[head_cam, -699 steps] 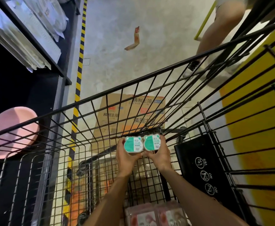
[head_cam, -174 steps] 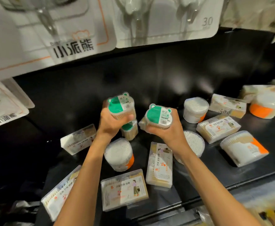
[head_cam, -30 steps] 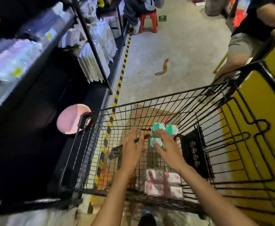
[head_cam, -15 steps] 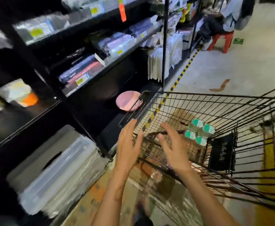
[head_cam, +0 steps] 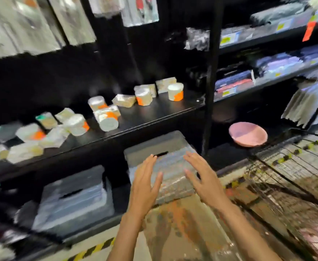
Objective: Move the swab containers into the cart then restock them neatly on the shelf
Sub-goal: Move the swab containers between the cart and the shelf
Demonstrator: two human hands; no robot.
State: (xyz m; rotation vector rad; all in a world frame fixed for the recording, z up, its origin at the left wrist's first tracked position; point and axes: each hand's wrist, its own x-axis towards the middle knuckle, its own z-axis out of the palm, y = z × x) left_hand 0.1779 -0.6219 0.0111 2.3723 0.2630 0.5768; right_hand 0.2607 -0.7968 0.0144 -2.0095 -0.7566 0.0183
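Observation:
Several swab containers lie scattered on the black shelf (head_cam: 154, 112): round tubs with orange labels (head_cam: 175, 91), flat clear boxes (head_cam: 123, 100), and one green-lidded tub (head_cam: 46, 120) at the left. My left hand (head_cam: 145, 187) and my right hand (head_cam: 203, 179) hover side by side below the shelf, fingers spread and straight, holding nothing. The wire cart (head_cam: 290, 166) stands at the right edge, blurred; its contents are not visible.
Clear plastic storage bins (head_cam: 154, 149) sit under the shelf, another bin (head_cam: 73, 196) to the left. A pink bowl (head_cam: 248, 134) rests on a low shelf at right. A black upright post (head_cam: 211, 72) divides the bays. Packaged goods hang above.
The view has swung left from the cart to the shelf. Both hands have left the cart, where the green-lidded tubs stayed, and now hover empty before the bins.

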